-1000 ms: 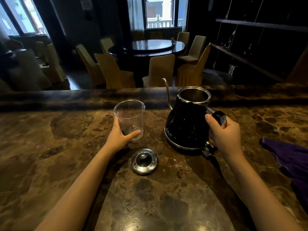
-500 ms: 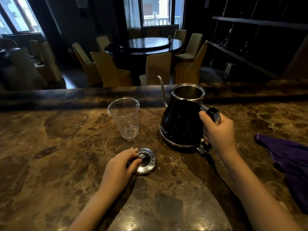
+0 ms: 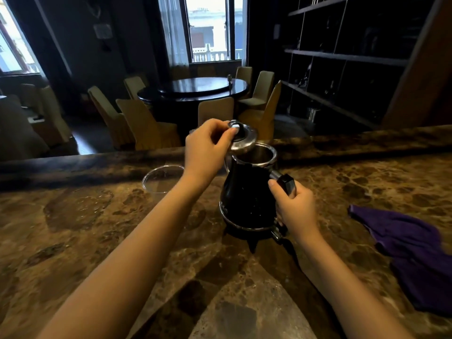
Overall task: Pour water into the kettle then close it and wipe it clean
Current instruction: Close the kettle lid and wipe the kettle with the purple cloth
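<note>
- Left hand (image 3: 205,150) grip pinches the knob of the round steel lid (image 3: 242,139): light, rigid, slick.
- Right hand (image 3: 294,206) grip clamps the handle of the black gooseneck kettle (image 3: 247,192), likely water-heavy.

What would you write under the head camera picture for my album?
Left hand tilts the lid over the open kettle while the right hand grips its handle.
</note>
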Demonstrator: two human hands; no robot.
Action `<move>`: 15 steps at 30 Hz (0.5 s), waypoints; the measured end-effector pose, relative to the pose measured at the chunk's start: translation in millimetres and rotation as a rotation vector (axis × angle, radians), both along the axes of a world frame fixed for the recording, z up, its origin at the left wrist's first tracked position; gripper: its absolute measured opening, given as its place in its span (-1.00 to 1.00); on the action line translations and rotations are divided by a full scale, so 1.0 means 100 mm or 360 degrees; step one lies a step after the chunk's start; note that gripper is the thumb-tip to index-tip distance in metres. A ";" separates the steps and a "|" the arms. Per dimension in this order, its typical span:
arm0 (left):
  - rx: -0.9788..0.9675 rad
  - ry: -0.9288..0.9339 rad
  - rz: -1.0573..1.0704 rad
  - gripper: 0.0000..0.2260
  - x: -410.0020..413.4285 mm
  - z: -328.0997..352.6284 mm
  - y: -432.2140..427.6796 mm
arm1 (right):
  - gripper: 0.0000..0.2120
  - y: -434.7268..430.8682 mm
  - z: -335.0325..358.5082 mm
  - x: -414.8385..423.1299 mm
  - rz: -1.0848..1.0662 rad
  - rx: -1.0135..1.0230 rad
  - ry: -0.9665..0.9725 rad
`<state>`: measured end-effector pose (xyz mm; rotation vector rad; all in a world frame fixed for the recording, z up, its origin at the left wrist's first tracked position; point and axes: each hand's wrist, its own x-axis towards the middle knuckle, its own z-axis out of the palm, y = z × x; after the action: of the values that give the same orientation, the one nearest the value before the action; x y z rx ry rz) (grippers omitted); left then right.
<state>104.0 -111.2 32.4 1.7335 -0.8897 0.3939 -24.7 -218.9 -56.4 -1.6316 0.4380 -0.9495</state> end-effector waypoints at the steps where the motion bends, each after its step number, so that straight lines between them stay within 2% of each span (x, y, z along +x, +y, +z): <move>1: 0.0064 0.0000 -0.0020 -0.92 0.03 -0.02 -0.11 | -0.70 0.03 -0.01 0.00 -0.0035 -0.0004 0.0003; 4: 0.0266 -0.0077 -0.0061 -0.90 0.07 -0.15 -0.31 | -0.64 0.13 -0.05 0.02 -0.0166 -0.0059 0.0004; 7: 0.0297 -0.0148 -0.0101 -0.89 0.10 -0.22 -0.35 | -0.64 0.21 -0.10 0.04 -0.0260 -0.0167 0.0001; 15: 0.0363 -0.0201 -0.0183 -0.92 0.06 -0.29 -0.36 | -0.84 0.33 -0.13 0.06 -0.0284 -0.0133 0.0085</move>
<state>110.4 -147.7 3.0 1.8690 -1.1572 0.3387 -18.2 -186.0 -69.5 -1.7174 0.5948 -1.0707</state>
